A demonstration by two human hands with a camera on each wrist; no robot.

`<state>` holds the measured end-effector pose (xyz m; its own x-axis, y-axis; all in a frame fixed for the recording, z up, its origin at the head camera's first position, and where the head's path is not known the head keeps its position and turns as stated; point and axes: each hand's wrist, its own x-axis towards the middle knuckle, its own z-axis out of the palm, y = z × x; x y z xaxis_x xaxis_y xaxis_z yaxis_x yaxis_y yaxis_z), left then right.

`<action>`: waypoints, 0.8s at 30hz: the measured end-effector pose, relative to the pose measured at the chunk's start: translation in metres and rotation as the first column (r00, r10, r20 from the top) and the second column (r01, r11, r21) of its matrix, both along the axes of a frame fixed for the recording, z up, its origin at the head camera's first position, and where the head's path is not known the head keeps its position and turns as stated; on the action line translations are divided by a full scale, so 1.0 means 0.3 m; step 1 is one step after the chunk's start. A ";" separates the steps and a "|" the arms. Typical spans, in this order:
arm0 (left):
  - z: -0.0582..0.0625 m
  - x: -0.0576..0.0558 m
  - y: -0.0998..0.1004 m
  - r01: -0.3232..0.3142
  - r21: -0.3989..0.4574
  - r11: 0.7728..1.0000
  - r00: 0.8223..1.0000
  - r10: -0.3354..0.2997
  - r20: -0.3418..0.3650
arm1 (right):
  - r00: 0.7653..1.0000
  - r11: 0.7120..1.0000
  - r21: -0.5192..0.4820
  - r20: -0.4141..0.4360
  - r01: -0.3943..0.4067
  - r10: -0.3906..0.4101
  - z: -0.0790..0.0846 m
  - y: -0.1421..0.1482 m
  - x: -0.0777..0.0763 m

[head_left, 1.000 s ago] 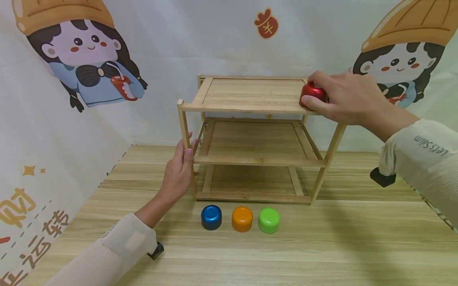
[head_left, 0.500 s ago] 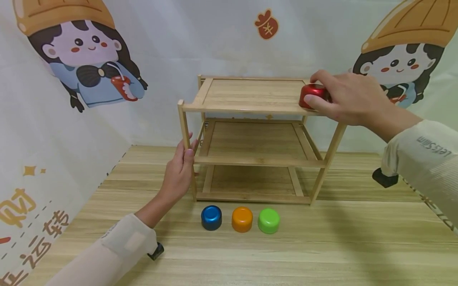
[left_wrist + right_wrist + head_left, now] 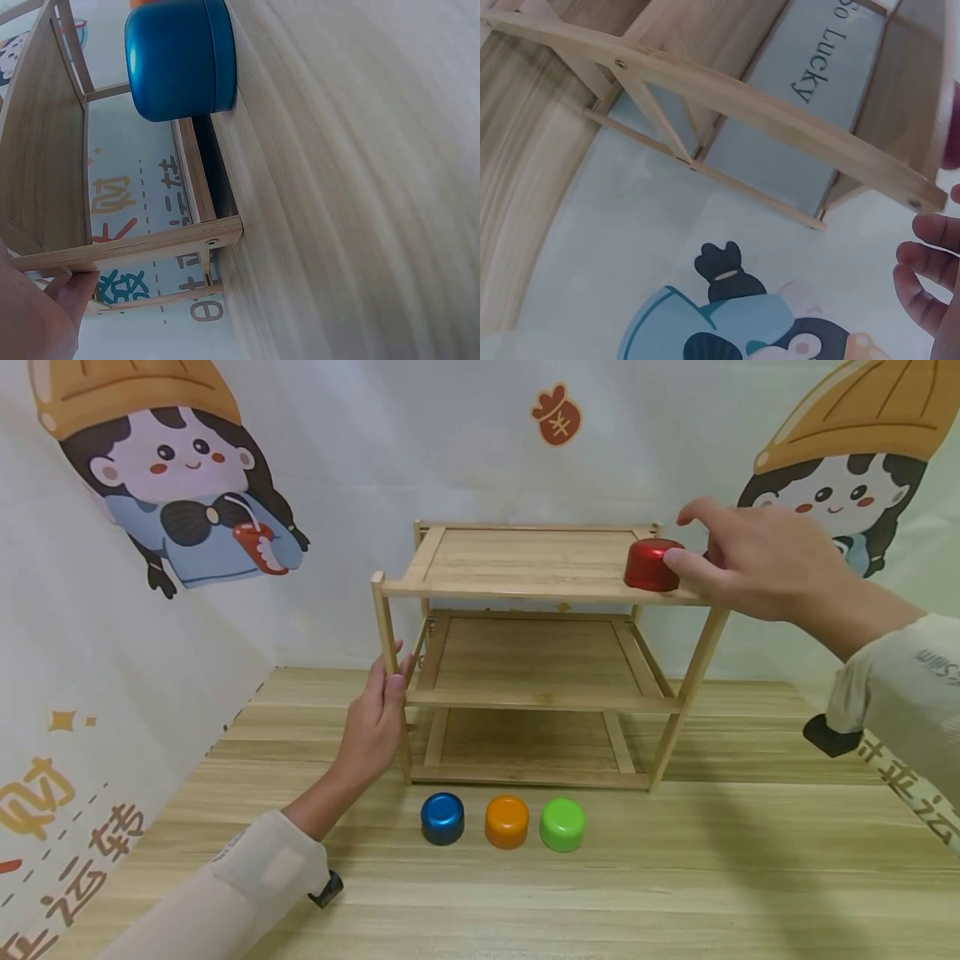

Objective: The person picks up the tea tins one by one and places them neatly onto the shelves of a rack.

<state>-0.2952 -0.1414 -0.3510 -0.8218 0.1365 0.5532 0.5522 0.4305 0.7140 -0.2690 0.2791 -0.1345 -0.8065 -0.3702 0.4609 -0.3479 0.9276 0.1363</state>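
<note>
A small red metallic round canister (image 3: 649, 568) sits on the top board of a three-tier wooden shelf rack (image 3: 525, 560), at its front right corner. Just right of it is my right hand (image 3: 772, 560), fingers apart; the thumb tip overlaps the canister's side in the head view. My left hand (image 3: 375, 718) holds the rack's front left post, thumb in front and fingers behind. On the table before the rack, a blue canister (image 3: 442, 818), an orange canister (image 3: 507, 821) and a green canister (image 3: 562, 824) stand in a row. The left wrist view shows the blue canister (image 3: 176, 60) close up.
The rack's middle board (image 3: 532, 656) and bottom board (image 3: 528, 743) lie below the top one. The wood-grain table (image 3: 525, 910) spreads around the rack. A white cloth backdrop (image 3: 390, 435) with cartoon figures hangs close behind and along both sides.
My right hand has let go of the red canister and drawn back to the right, its index finger lifting off. The red canister stays at the corner. My left hand keeps its hold.
</note>
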 end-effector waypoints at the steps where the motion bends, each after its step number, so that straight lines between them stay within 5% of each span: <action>1: -0.001 0.000 0.000 0.002 0.000 1.000 1.000 -0.002 0.001 | 1.000 1.000 -0.007 -0.010 -0.002 0.002 0.004 0.007 0.004; 11: 0.001 -0.002 -0.002 -0.006 -0.004 1.000 1.000 0.006 -0.006 | 0.977 0.998 -0.049 -0.214 -0.035 0.024 0.025 0.055 0.066; 16: 0.002 -0.002 -0.004 -0.012 -0.005 1.000 1.000 0.012 -0.013 | 0.966 0.997 -0.052 -0.256 -0.059 0.044 -0.010 0.051 0.096; 24: -0.001 -0.002 0.000 -0.001 0.002 1.000 1.000 0.001 -0.017 | 0.917 0.974 -0.044 -0.350 -0.220 0.192 -0.099 0.009 0.164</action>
